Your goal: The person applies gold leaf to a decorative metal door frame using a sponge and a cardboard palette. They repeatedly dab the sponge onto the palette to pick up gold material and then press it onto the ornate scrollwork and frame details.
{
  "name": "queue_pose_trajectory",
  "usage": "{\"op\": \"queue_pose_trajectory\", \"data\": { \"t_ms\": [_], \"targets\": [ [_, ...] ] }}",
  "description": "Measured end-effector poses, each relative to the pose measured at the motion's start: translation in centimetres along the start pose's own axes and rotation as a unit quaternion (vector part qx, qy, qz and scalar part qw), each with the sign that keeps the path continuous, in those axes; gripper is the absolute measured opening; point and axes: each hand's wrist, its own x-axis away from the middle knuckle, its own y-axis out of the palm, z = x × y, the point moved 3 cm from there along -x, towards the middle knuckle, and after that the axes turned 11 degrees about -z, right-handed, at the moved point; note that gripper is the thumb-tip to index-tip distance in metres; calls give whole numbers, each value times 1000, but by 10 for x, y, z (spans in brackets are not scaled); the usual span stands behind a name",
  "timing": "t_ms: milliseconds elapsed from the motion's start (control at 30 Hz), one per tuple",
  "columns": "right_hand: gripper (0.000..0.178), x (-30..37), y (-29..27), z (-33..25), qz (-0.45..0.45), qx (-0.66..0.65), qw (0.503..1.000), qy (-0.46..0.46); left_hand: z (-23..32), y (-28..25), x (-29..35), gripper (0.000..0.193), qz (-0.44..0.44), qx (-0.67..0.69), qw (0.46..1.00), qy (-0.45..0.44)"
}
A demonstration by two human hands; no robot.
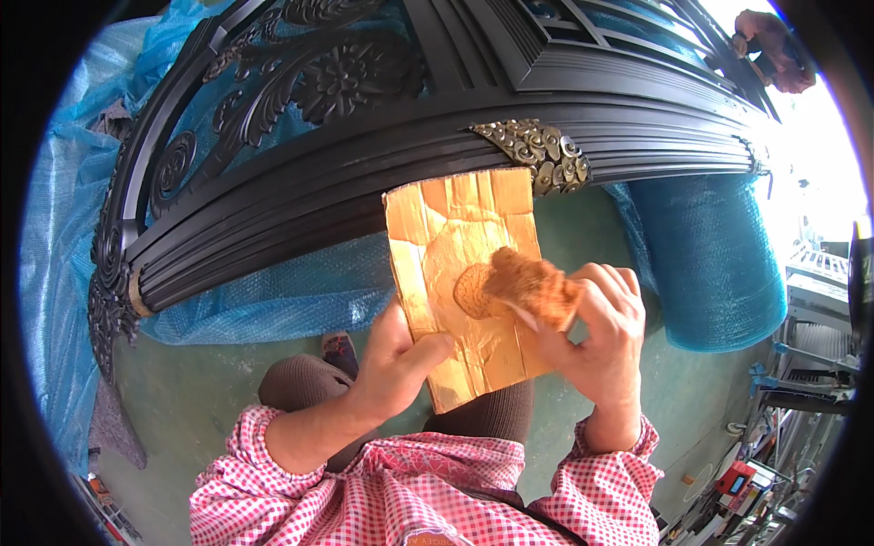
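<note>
My left hand grips the lower left edge of a gold-coloured piece of cardboard, its thumb lying on the face. A darker, speckled round patch marks the middle of the card. My right hand is closed around a fuzzy orange-brown wad, sponge or fleece, I cannot tell which. The wad's left end is at the patch; whether it presses on the card is unclear. Just beyond the card, a carved ornament with gold-toned scrolls sits on the rail of a large black gate-like panel.
Blue bubble wrap lies under the panel, and a thick roll of it stands at the right. Another person is at the far right. Shelving with tools and a red device lines the lower right, above a green floor.
</note>
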Motion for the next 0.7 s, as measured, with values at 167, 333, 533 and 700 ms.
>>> {"op": "queue_pose_trajectory", "data": {
  "t_ms": [167,333,533,700],
  "targets": [
    [23,8,10,4,-13,-13,999,-41,-5,-2,2,43,10,31,999,5],
    [32,41,24,55,286,-292,895,180,2,-9,8,42,74,20,997,0],
    [28,30,78,117,409,-271,853,179,6,-8,16,50,76,32,996,31],
    [30,5,77,118,421,-271,859,103,6,-12,19,56,89,34,995,22]
  ]
}}
